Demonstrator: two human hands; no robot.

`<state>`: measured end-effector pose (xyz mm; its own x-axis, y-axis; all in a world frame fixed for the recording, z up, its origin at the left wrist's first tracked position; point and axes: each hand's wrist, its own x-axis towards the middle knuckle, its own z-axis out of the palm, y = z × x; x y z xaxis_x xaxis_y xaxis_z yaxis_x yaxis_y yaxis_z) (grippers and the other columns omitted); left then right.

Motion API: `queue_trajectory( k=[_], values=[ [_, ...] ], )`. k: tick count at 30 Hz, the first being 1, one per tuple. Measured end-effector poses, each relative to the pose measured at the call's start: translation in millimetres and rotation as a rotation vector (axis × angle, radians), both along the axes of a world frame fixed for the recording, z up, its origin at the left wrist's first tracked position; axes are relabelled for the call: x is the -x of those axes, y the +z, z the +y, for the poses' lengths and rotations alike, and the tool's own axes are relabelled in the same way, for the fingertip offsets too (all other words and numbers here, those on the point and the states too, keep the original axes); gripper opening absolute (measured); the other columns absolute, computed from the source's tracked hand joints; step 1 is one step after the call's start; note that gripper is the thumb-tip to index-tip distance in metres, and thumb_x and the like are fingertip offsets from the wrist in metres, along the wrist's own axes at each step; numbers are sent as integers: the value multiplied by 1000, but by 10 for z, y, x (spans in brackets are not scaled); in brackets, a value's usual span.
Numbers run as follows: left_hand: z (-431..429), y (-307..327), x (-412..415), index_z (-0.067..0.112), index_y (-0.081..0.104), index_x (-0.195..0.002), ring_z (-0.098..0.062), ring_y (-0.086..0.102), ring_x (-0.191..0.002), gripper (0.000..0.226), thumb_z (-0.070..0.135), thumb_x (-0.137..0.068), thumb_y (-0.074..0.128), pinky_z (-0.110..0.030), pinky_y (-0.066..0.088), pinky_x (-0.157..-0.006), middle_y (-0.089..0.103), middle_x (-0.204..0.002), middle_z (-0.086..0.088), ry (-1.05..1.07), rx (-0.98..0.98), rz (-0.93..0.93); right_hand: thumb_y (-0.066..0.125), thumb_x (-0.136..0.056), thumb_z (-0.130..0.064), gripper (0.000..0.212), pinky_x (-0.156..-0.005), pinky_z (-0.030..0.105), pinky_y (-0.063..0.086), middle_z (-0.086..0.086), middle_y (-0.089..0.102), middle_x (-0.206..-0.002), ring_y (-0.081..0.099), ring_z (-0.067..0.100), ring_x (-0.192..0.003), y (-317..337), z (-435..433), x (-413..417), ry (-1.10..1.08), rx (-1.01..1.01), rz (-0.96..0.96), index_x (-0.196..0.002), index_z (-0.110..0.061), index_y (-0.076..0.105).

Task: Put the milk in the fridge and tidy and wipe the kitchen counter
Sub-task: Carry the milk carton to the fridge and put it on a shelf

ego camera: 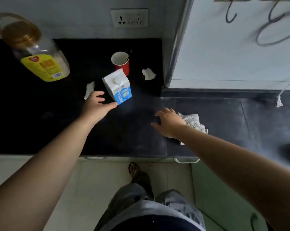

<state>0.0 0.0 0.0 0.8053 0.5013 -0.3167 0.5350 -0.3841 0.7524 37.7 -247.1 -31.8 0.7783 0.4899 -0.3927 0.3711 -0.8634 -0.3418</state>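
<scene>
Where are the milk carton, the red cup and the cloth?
milk carton (pixel 119 88): head view, on the middle of its front face.
red cup (pixel 123 67): head view, on its red outer wall.
cloth (pixel 193 121): head view, on its uncovered patterned middle.

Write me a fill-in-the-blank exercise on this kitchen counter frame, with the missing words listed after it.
1. The milk carton stands just in front of a ____ cup.
2. The hand reaching, open, for the carton is the ____ one.
3. The big jar carries a ____ label.
4. The right hand lies at the edge of a ____ cloth.
Missing words: red; left; yellow; white.
</scene>
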Motion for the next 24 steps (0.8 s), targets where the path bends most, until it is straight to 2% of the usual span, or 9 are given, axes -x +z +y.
queue_trajectory(
  k=[4,8,11,13,17,19,24],
  values=[
    [161,-122,-336,20,34,-138,-19,45,-124,83,26,-69,79,-30,40,-89,45,-140,-5,22,25,-13,48,-88,-49,57,-102,44,34,5,33,-143,28,26,-132,-129,93,-176,-50,43,-82,-136,-19,38],
    [243,-231,-484,22,41,-132,-12,47,-119,74,18,-68,80,-27,42,-91,50,-130,4,-18,56,-83,46,-89,-49,59,-105,43,31,3,25,-149,23,25,-136,-260,65,-208,-15,55,-114,-139,-21,34],
    [235,-253,-516,22,43,-128,-5,47,-114,69,14,-70,79,-14,41,-84,50,-123,12,-21,58,-132,46,-89,-47,59,-107,42,28,3,24,-150,21,25,-136,-304,33,-197,19,62,-138,-140,-22,31],
    [218,-282,-529,25,44,-126,-3,49,-114,69,13,-68,80,-16,44,-84,53,-124,11,-8,66,-144,45,-89,-47,59,-107,42,27,4,23,-151,21,26,-137,-322,16,-202,41,71,-148,-141,-21,30],
    [144,-319,-582,19,44,-124,8,54,-105,67,3,-68,77,-16,48,-86,58,-110,16,10,148,-159,51,-86,-46,60,-99,44,38,11,38,-145,36,32,-132,-407,-48,-198,96,78,-165,-137,-17,39],
    [95,-330,-579,18,45,-125,1,56,-109,68,3,-67,78,-23,48,-91,60,-115,9,32,178,-178,53,-82,-47,60,-92,44,45,12,46,-140,45,33,-125,-436,-69,-200,109,97,-175,-133,-16,45],
    [-118,-258,-417,24,47,-122,-8,59,-110,71,9,-62,82,-19,51,-81,61,-119,3,64,202,-214,43,-80,-50,60,-87,44,48,14,52,-134,51,34,-120,-440,-84,-187,130,106,-204,-128,-14,50]
  ],
)
